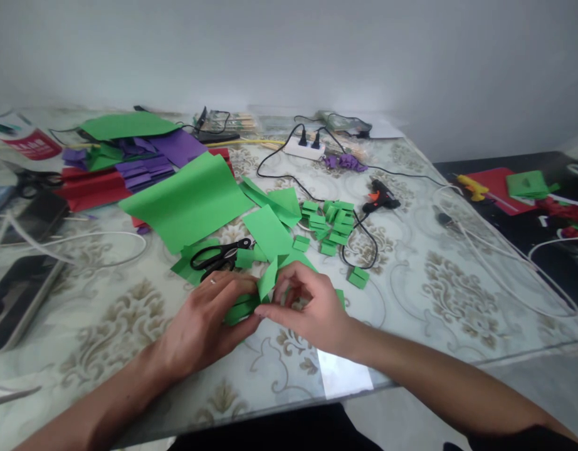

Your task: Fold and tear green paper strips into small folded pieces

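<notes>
My left hand [214, 313], with a ring on one finger, is closed on a piece of green paper [269, 279] that stands up between the hands. My right hand [312, 304] pinches the same piece from the other side, thumb and fingertips near its lower edge. More green paper strips [241, 308] show under the left hand's fingers. Just beyond lie black-handled scissors [223, 255], partly covered by green scraps. To the right of them, small folded green paper pieces [333, 225] are heaped, with a single folded piece [358, 277] apart from the heap.
A large green sheet [188, 200] lies left of centre, near purple paper [145, 169] and red paper [91, 188]. A glue gun [381, 197] and a white power strip [304, 148] with black cords are beyond. At left lies a phone [23, 300]; white cables [500, 250] cross the right side.
</notes>
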The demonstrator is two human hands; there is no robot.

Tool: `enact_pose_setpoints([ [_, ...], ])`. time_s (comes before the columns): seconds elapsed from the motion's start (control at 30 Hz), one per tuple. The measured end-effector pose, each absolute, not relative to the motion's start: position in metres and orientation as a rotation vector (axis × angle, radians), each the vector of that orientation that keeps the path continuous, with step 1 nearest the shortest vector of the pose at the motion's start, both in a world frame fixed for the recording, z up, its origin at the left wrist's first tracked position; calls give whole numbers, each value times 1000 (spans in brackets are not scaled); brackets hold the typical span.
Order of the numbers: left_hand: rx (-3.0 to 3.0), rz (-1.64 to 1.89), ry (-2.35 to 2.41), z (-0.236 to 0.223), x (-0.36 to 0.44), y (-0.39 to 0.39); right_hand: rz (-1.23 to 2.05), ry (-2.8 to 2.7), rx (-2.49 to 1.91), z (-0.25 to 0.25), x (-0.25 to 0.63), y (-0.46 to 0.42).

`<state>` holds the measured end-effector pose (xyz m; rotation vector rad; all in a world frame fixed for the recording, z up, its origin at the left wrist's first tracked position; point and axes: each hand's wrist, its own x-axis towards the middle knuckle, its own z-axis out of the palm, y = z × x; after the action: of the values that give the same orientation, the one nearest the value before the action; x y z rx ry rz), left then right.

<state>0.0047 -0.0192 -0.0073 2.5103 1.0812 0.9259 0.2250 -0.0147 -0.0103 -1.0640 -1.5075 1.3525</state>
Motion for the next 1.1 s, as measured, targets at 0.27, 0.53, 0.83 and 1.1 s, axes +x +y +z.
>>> enact_pose_setpoints([
  [0.27,2554,953,1059,-4,7,-18,1383,-1546,-1025,-8,226,-14],
  [0.53,2587,912,1075,-6,4,-21,1574,-1427,-971,-1,223,-13],
  [0.83,2606,923,1034,-7,5,-20,1588,-1430,-962,2,223,-13],
  [1.1,2591,926,1025,-8,6,-20,1404,-1508,-949,-3,225,-15],
])
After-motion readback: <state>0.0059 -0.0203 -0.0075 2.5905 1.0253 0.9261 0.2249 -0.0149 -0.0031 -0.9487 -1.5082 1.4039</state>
